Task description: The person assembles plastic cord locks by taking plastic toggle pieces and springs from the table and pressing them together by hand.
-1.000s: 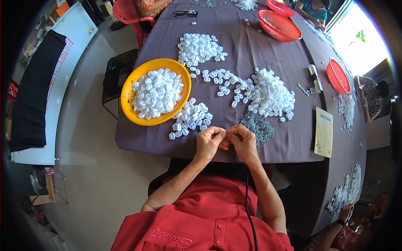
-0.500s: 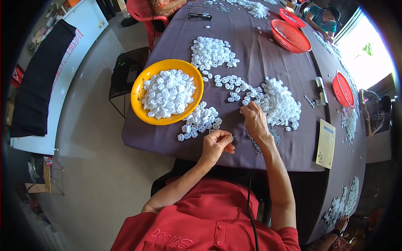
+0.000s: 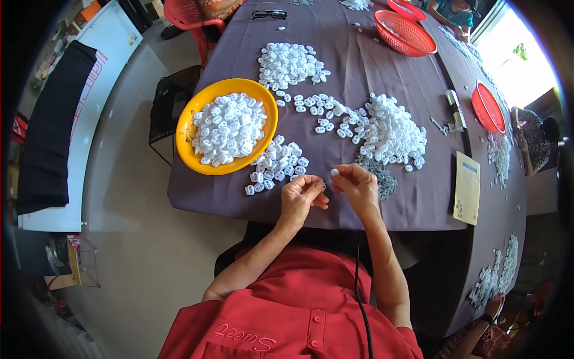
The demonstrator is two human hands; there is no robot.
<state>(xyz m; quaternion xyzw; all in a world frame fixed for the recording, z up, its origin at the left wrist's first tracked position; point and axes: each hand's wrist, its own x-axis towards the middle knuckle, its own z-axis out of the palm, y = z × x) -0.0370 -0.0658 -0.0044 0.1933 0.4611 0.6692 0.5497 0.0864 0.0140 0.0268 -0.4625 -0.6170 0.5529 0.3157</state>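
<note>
Between the thumb and fingertips of my right hand (image 3: 360, 190) is a small white oval plastic piece (image 3: 334, 172). Close beside it, my left hand (image 3: 299, 194) pinches a tiny greyish part (image 3: 323, 186), too small to name. A heap of white oval pieces with paired holes (image 3: 391, 133) lies beyond my right hand. Small grey parts (image 3: 386, 180) are piled against that heap's near side, partly behind my right hand. Left of my hands, loose white pieces (image 3: 280, 163) lie beside a yellow bowl (image 3: 185, 143) heaped with similar pieces.
Another white heap (image 3: 290, 64) lies farther back, near eyeglasses (image 3: 269, 14). Red baskets (image 3: 405, 35) stand at the far right. A printed sheet (image 3: 467, 188) lies right of my hands. Other people sit around the table, and a black stool (image 3: 173, 99) stands left.
My right hand has come back from the white heap toward my left hand, now with a white piece in its fingertips. My left hand stays pinched. The whole view has shifted slightly.
</note>
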